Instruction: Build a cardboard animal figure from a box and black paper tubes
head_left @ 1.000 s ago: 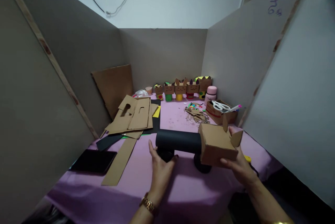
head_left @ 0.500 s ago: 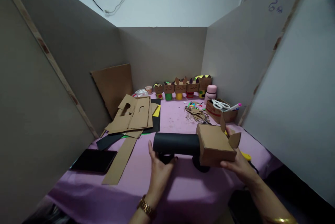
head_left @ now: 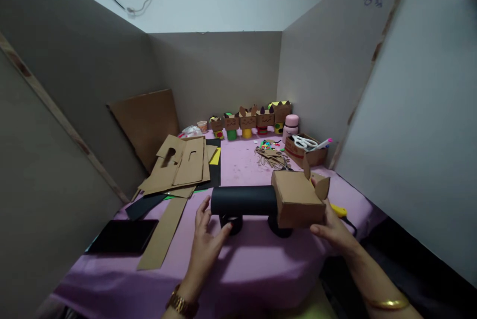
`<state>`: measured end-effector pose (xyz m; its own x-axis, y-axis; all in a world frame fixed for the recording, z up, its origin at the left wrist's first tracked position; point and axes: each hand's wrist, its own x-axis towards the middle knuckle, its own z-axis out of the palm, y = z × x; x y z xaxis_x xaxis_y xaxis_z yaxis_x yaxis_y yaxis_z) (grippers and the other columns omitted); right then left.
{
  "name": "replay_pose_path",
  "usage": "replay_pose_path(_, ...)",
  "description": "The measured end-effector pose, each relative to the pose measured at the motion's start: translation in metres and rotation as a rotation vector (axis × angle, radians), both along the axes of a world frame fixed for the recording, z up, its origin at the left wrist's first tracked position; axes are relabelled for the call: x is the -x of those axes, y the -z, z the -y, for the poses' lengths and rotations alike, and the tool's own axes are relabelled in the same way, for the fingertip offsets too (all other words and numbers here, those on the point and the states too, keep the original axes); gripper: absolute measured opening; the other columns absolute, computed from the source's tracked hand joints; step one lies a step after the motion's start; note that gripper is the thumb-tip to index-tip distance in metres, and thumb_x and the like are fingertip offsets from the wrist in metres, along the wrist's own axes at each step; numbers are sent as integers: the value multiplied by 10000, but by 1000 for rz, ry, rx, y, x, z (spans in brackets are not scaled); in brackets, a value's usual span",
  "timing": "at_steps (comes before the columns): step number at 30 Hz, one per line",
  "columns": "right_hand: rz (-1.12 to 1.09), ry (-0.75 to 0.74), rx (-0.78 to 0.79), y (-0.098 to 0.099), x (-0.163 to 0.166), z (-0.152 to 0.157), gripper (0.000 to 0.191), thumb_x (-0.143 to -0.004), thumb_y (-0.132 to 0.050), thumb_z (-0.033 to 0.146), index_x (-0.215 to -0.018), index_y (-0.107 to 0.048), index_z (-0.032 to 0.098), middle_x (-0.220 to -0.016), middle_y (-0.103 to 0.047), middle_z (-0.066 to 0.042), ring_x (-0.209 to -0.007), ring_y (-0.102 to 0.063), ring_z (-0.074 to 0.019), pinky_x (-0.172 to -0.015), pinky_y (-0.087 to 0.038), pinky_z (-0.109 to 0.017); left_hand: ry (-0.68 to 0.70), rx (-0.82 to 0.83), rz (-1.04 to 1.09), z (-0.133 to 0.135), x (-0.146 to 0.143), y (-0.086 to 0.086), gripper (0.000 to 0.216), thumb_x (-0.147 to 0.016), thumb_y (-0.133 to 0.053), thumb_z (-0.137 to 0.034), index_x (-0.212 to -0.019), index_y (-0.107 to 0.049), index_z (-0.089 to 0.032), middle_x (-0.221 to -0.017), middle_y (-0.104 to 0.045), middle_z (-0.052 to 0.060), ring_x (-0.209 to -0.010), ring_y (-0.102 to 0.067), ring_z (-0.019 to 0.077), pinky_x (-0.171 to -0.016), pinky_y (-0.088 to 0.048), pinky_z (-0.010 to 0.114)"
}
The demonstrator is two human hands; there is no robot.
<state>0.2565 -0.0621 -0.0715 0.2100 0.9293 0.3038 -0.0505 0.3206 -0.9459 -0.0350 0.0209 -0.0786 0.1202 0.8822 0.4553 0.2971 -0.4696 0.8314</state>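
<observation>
In the head view, a cardboard animal figure stands on the table in front of me. Its body is a black paper tube [head_left: 244,200], lying level on short black round legs [head_left: 279,227]. At the tube's right end sits a brown cardboard box head [head_left: 300,202] with pointed ears. My right hand [head_left: 333,227] grips the head's right side, thumb in front and the other fingers partly hidden behind it. My left hand [head_left: 206,239] is open beside the tube's left end, fingers spread, the thumb close to a leg; whether it touches, I cannot tell.
Cut cardboard sheets [head_left: 179,165], a cardboard strip [head_left: 164,234] and a black tablet [head_left: 122,237] lie left. Several box-headed figures [head_left: 248,121] line the back beside a pink bottle [head_left: 291,125]. Cardboard scraps [head_left: 274,159], a box with scissors [head_left: 305,152] and a yellow cutter [head_left: 339,210] are right.
My left hand has loosened from around the tube's left end and leg, drawing left with its fingers spreading. The right hand keeps hold of the head. The whole view has shifted slightly.
</observation>
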Motion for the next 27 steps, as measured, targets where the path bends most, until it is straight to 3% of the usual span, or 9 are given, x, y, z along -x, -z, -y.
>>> replay_pose_path(7,-99,44,3,24,4,5,1215,-570,-782,627,-1492,-53,318,-1597,-117,-85,-1446,-160,-272,-1151,-164,-481,44,32,22,-6,4,7,393,-799,-641,-322,-1180,-600,-231,-1312,-513,98,-1268,-443,269,-1097,-311,457)
replay_pose_path(13,-145,86,48,36,10,12,1115,-590,-796,579,-1472,-159,334,-1566,-238,-96,-1425,-232,-286,-1137,-212,-486,63,65,48,-7,5,7,374,-789,-662,-333,-1145,-620,-226,-1266,-570,94,-1251,-475,275,-1102,-307,458)
replay_pose_path(22,-162,91,38,41,12,12,1097,-588,-804,561,-1466,-180,354,-1525,-331,-98,-1404,-286,-286,-1114,-278,-479,132,186,83,-6,2,11,500,-797,-654,-357,-1259,-516,-223,-1220,-590,105,-1137,-586,268,-987,-457,434)
replay_pose_path(27,-133,77,44,29,11,8,1114,-566,-825,544,-1457,-189,337,-1512,-351,-101,-1380,-330,-307,-1120,-267,-481,102,200,100,-9,4,17,523,-759,-688,-365,-1241,-524,-241,-1266,-556,98,-1209,-517,284,-1040,-394,468)
